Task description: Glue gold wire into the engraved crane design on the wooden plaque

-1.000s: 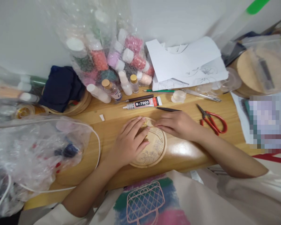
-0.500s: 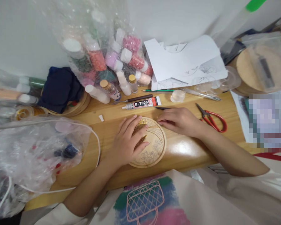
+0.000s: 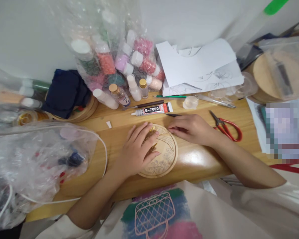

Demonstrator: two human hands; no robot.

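A round wooden disc [image 3: 161,166] with a line drawing of waves lies on the table in front of me. My left hand [image 3: 137,149] rests over its left part, fingers spread. Gold metallic pieces [image 3: 152,131] show between those fingers, partly covered. A thin gold wire curve [image 3: 171,141] runs across the upper right of the disc. At the disc's right rim, my right hand [image 3: 193,128] is closed in a pinch; whatever its fingertips hold is too small or hidden to make out. A dark pointed tool [image 3: 173,115] pokes out just behind that hand.
Behind the disc lie a B-7000 glue tube [image 3: 153,109], a dark-handled tool [image 3: 149,104] and small bottles [image 3: 119,94]. Red-handled pliers [image 3: 226,127] are at right. Bagged bead jars [image 3: 107,63] and papers [image 3: 201,66] stand behind. A plastic bag [image 3: 40,159] and white cable [image 3: 105,152] lie left.
The whole view has shifted slightly, so things appear a little farther right. Both hands keep nearly the same pose at the disc.
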